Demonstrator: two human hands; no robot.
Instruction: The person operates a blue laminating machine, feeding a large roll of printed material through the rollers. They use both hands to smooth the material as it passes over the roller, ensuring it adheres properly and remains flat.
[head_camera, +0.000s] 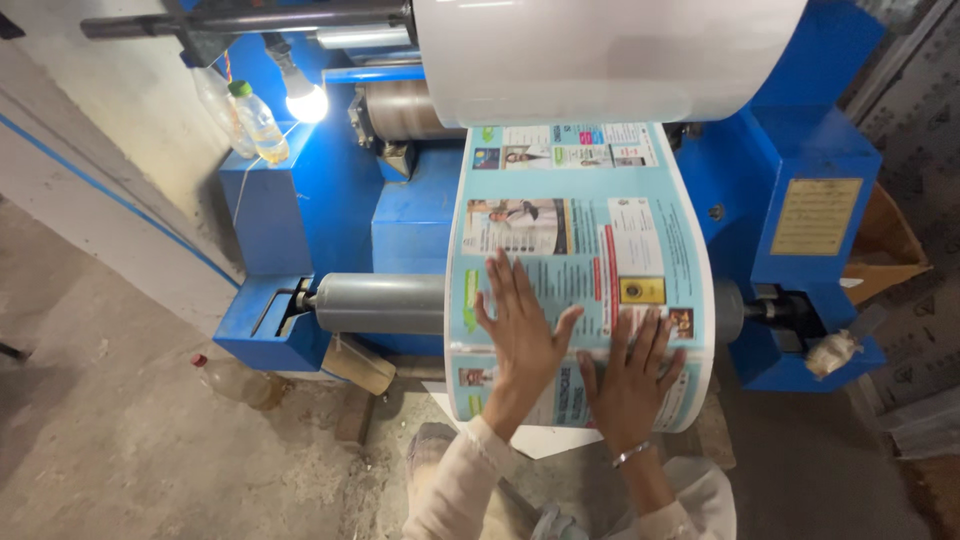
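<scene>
A light-blue printed sheet (590, 230) runs down from a large white roll (600, 55) and wraps over a grey roller (380, 303) on a blue machine (800, 170). My left hand (520, 325) lies flat on the sheet with fingers spread, pressing it against the roller. My right hand (632, 375), with a thin bracelet on the wrist, rests flat on the sheet's lower part, just right of the left hand. Neither hand holds anything.
A lit bulb (305, 100) and two plastic bottles (258, 120) sit at the machine's upper left. Another bottle (235, 380) and a wooden block (358, 365) lie on the concrete floor. A cardboard box (885, 250) stands at the right.
</scene>
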